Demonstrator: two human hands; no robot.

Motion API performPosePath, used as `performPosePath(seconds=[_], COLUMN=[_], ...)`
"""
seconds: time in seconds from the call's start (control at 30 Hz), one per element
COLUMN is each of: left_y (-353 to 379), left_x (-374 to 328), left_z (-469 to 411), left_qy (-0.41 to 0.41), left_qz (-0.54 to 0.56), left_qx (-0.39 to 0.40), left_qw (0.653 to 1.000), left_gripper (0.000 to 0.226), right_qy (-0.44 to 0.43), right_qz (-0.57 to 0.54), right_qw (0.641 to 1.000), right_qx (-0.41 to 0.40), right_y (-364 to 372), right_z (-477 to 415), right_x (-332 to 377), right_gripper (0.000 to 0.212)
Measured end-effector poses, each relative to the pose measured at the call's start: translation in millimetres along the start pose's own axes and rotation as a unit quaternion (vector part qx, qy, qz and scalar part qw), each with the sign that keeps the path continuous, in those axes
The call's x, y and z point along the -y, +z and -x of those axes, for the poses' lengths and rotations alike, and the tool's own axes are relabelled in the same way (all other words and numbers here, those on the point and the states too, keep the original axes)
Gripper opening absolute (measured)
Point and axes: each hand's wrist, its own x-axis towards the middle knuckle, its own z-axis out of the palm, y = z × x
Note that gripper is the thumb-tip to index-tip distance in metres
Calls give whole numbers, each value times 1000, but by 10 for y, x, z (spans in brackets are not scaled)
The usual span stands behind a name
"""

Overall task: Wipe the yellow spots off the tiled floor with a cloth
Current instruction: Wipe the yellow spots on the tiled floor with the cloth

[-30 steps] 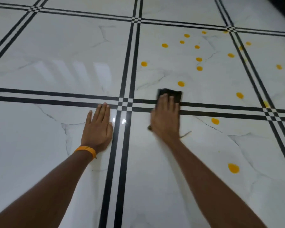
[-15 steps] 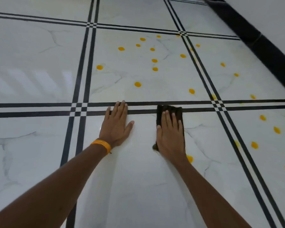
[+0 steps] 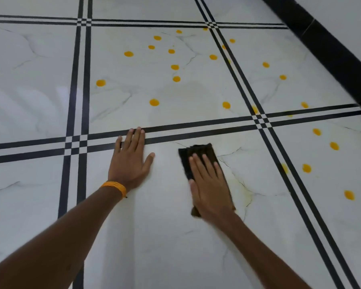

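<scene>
R hand [image 3: 211,188] flat on the dark cloth [image 3: 198,152], fingers straight and together, palm pressing it onto the floor [image 3: 154,236]. No curl or pinch, it's just pinned under the hand. The cloth is folded to a rough rectangle; its far end sticks out past the fingertips and a small corner shows by the wrist. It sits on the near white marble-look tile, just this side of the double black stripe [image 3: 196,124], not touching it.

L hand [image 3: 131,159] also flat on the same tile, fingers straight, thumb splayed toward the cloth, holding nothing. Its fingertips overlap the stripe. Orange thread wristband [image 3: 115,187] on the L wrist. Hands near each other, not touching.

Yellow spots [image 3: 154,102]: main cluster on the tile beyond the stripe, well apart from the cloth. More are on the tiles to the right, past the crossing stripes, and a couple sit on the stripe lines themselves. Just right of the cloth is a faint yellowish smear [image 3: 246,195] along the tile veins, prob residue, but the frame is too soft to be sure.

Black skirting [image 3: 331,53] runs along the wall base, top right.
</scene>
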Motion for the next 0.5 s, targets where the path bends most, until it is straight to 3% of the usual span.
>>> performPosePath(seconds=[0.1,0.17,0.23,0.3,0.37,0.43,0.5], left_y=[14,11,7,4,8,8,19], left_x=[1,4,8,26,28,21,30], left_z=[-11,-8,-14,-16,-5,-9,-12], left_qy=[1,1,4,2,2,2,4], left_qz=[-7,-7,-9,-6,-3,0,-2], left_qx=[-1,0,0,2,1,-6,-8], left_qw=[1000,1000,1000,1000,1000,1000,1000], left_gripper=[75,74,75,75,75,76,76], right_qy=[119,196,158,38,-19,22,141], right_qz=[23,16,17,10,-3,2,10], right_qw=[992,980,986,999,1000,1000,990], right_qx=[-25,-43,-40,3,24,0,-14], right_y=[-63,-101,-35,33,30,-27,-106], right_z=[-383,-815,-856,-367,277,476,253], right_x=[-465,-386,20,300,135,-380,-834], right_gripper=[65,68,68,63,61,60,64])
